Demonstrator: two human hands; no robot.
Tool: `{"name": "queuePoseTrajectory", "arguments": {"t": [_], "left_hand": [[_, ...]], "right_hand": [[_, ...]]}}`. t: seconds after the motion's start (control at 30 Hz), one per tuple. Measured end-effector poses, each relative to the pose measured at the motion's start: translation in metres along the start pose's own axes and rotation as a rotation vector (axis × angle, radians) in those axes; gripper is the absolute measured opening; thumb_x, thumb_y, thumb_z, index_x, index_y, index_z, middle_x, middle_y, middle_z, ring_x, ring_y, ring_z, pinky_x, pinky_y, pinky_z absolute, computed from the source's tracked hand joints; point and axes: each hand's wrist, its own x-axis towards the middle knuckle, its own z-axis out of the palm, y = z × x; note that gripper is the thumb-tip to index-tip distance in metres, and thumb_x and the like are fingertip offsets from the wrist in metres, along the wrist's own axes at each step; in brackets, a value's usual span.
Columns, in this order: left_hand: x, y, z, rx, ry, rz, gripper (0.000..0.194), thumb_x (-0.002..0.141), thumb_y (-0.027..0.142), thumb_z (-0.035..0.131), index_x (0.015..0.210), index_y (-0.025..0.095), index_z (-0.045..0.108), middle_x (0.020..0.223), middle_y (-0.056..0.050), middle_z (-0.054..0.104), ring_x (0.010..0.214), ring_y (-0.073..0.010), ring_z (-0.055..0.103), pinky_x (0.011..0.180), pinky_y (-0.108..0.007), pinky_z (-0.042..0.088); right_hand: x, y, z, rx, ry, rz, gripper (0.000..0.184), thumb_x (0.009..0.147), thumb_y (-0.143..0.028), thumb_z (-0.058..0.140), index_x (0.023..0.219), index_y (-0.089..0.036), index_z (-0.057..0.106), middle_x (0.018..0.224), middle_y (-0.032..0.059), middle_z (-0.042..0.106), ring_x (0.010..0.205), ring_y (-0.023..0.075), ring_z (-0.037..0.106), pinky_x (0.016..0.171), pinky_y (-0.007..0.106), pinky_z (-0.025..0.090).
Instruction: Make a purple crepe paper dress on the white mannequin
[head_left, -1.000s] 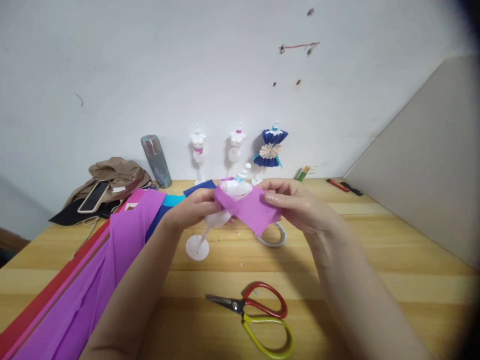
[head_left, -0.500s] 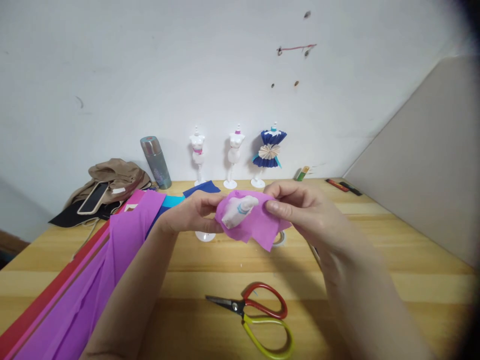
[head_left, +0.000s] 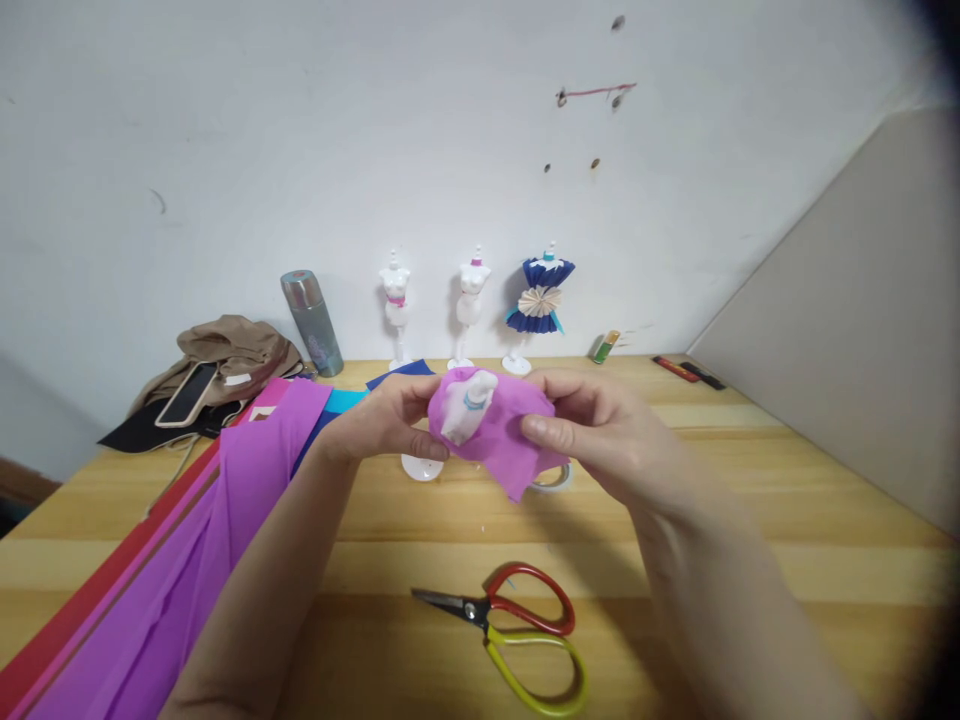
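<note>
A small white mannequin (head_left: 463, 416) with a light-blue neck band is tilted toward me above the table, with a purple crepe paper piece (head_left: 506, 452) around it. My left hand (head_left: 397, 415) closes on the mannequin and the paper's left side; its white round base (head_left: 421, 468) shows below that hand. My right hand (head_left: 592, 425) pinches the right side of the purple paper between thumb and fingers. Scissors (head_left: 487, 612) with one red and one yellow handle lie on the table below the hands, blades slightly apart. Partly hidden behind the paper is a tape roll (head_left: 559, 480).
Along the wall stand two bare mannequins (head_left: 395, 290) and one in a blue paper dress (head_left: 541, 300). At left are a flask (head_left: 313, 325), a phone (head_left: 187, 395) on a cap, brown cloth (head_left: 232, 350) and purple paper strips (head_left: 247, 480). A glue stick (head_left: 606, 347) is at the back.
The mannequin and paper have shifted slightly left and up. My right hand has moved a little left with its edge of the paper, and the paper's lower corner has swung left.
</note>
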Motion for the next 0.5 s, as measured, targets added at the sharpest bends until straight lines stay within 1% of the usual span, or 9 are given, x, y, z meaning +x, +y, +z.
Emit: {"name": "queuePoseTrajectory", "arguments": {"t": [0.13,0.3,0.4,0.5], "left_hand": [[0.0,-0.006,0.0,-0.092,0.019,-0.019,0.039,0.059,0.02,0.087,0.096,0.017,0.076,0.094,-0.003,0.074,0.091,-0.0208,0.067,0.084,-0.032,0.054],[0.002,-0.018,-0.004,-0.098,0.042,0.089,0.041,0.055,0.032,0.091,0.088,0.016,0.073,0.083,-0.004,0.07,0.079,-0.0189,0.064,0.075,-0.031,0.054],[0.003,-0.02,-0.005,-0.089,0.04,0.098,0.043,0.056,0.035,0.092,0.089,0.016,0.073,0.08,-0.004,0.069,0.076,-0.0183,0.064,0.072,-0.03,0.053],[0.003,-0.021,-0.005,-0.105,0.025,0.097,0.045,0.056,0.035,0.092,0.092,0.016,0.073,0.084,-0.004,0.07,0.077,-0.0181,0.064,0.072,-0.03,0.054]], "right_hand": [[0.001,0.0,0.002,0.001,-0.004,0.004,0.032,0.068,-0.053,0.082,0.074,-0.023,0.071,0.065,0.0008,0.065,0.053,0.0133,0.057,0.047,0.025,0.046],[0.001,0.002,0.004,0.025,-0.028,0.024,0.032,0.067,-0.05,0.084,0.078,-0.023,0.071,0.072,0.0024,0.069,0.064,0.0173,0.064,0.057,0.028,0.053],[0.001,0.002,0.006,0.049,-0.048,0.014,0.028,0.069,-0.047,0.083,0.079,-0.024,0.072,0.076,0.0025,0.071,0.066,0.0163,0.064,0.059,0.027,0.053],[0.001,0.004,0.009,0.086,-0.057,0.012,0.026,0.069,-0.045,0.084,0.08,-0.024,0.072,0.077,0.0017,0.07,0.065,0.0148,0.062,0.058,0.025,0.052]]}}
